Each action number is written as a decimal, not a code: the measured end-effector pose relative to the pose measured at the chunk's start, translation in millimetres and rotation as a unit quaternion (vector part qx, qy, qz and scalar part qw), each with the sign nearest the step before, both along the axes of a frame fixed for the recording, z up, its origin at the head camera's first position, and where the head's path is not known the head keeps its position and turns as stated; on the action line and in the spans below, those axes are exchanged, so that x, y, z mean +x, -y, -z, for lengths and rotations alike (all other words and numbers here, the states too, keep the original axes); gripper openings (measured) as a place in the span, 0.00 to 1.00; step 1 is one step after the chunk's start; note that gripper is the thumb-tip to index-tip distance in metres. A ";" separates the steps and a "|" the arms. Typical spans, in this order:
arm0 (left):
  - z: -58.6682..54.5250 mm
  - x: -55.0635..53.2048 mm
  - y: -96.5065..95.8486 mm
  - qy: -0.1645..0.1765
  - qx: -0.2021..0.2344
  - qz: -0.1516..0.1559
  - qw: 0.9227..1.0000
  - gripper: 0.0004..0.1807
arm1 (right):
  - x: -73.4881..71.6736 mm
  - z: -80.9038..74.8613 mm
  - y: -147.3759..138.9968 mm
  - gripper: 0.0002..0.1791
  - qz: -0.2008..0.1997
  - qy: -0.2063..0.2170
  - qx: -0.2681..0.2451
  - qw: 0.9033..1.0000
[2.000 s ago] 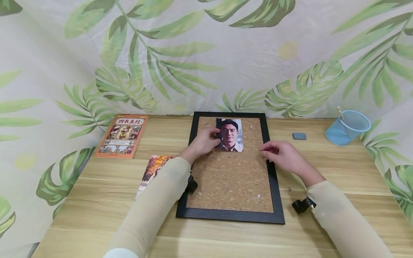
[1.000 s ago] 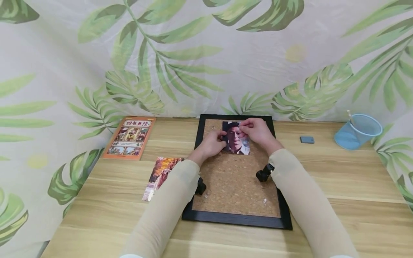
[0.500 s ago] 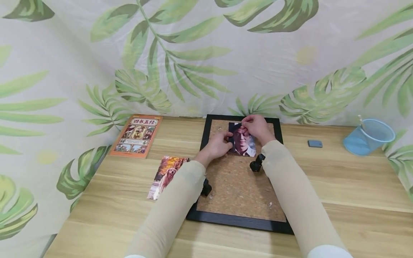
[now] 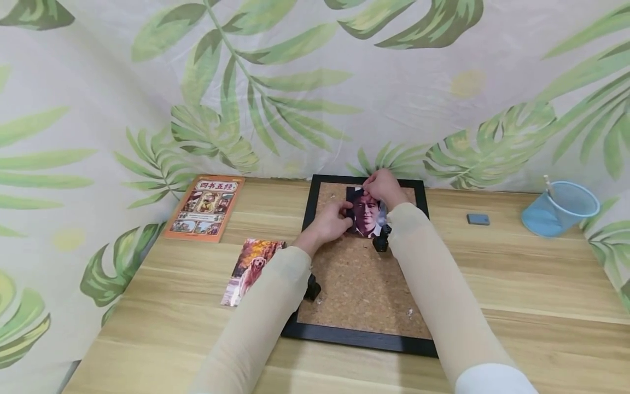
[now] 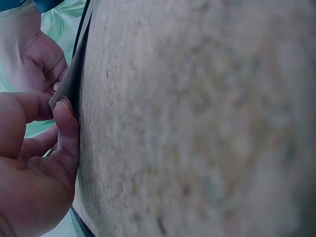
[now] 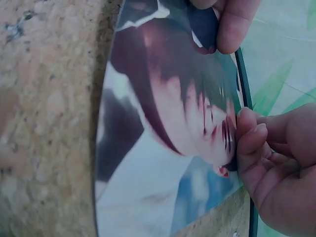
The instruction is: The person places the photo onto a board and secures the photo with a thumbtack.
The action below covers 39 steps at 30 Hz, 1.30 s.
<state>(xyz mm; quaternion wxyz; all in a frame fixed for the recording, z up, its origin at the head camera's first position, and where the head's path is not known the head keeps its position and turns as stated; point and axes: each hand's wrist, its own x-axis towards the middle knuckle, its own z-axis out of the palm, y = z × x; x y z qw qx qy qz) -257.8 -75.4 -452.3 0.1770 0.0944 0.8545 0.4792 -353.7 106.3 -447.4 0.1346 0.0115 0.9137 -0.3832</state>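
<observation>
A portrait photo (image 4: pixel 366 219) lies at the top of a black-framed cork board (image 4: pixel 354 290). My left hand (image 4: pixel 331 221) pinches the photo's left edge between thumb and fingers; in the left wrist view that edge lifts slightly off the cork. At the photo's top edge is my right hand (image 4: pixel 386 189), thumb and index fingertips pressed together around a tiny clear push pin, mostly hidden by the fingers. The right wrist view shows these right fingertips (image 6: pixel 252 131) right at the photo's upper edge. Clear push pins (image 4: pixel 410 313) sit in the cork near the board's corners.
Left of the board lies a photo of a dog (image 4: pixel 251 273), partly covered by the left sleeve. Behind it is an orange book (image 4: pixel 204 208). To the right are a small blue-grey block (image 4: pixel 478 219) and a blue mesh cup (image 4: pixel 551 213) with a stick inside.
My right hand has come from the board's right edge onto the photo, then slid up and left to its top edge. The left hand keeps hold of the photo's left edge.
</observation>
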 end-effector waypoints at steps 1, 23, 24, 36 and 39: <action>0.2 0.1 0.4 0.000 0.002 0.000 1.000 0.26 | -0.1 -1.4 1.0 0.14 0.000 0.001 0.017 1.000; 3.0 -5.2 -2.4 -0.052 -0.097 -0.002 0.994 0.27 | 5.0 8.5 -7.9 0.18 0.087 0.037 -0.047 0.994; 6.6 -7.5 -2.1 -0.054 -0.101 -0.003 0.993 0.27 | 4.7 8.8 -8.5 0.17 0.087 0.037 -0.047 0.994; 37.9 -28.8 -5.8 -0.080 -0.162 -0.010 0.984 0.29 | 10.3 4.0 -10.8 0.17 0.085 0.045 -0.044 0.994; 38.3 -28.7 -4.1 -0.084 -0.166 -0.009 0.982 0.29 | 15.9 1.2 -11.2 0.17 0.081 0.042 -0.034 0.995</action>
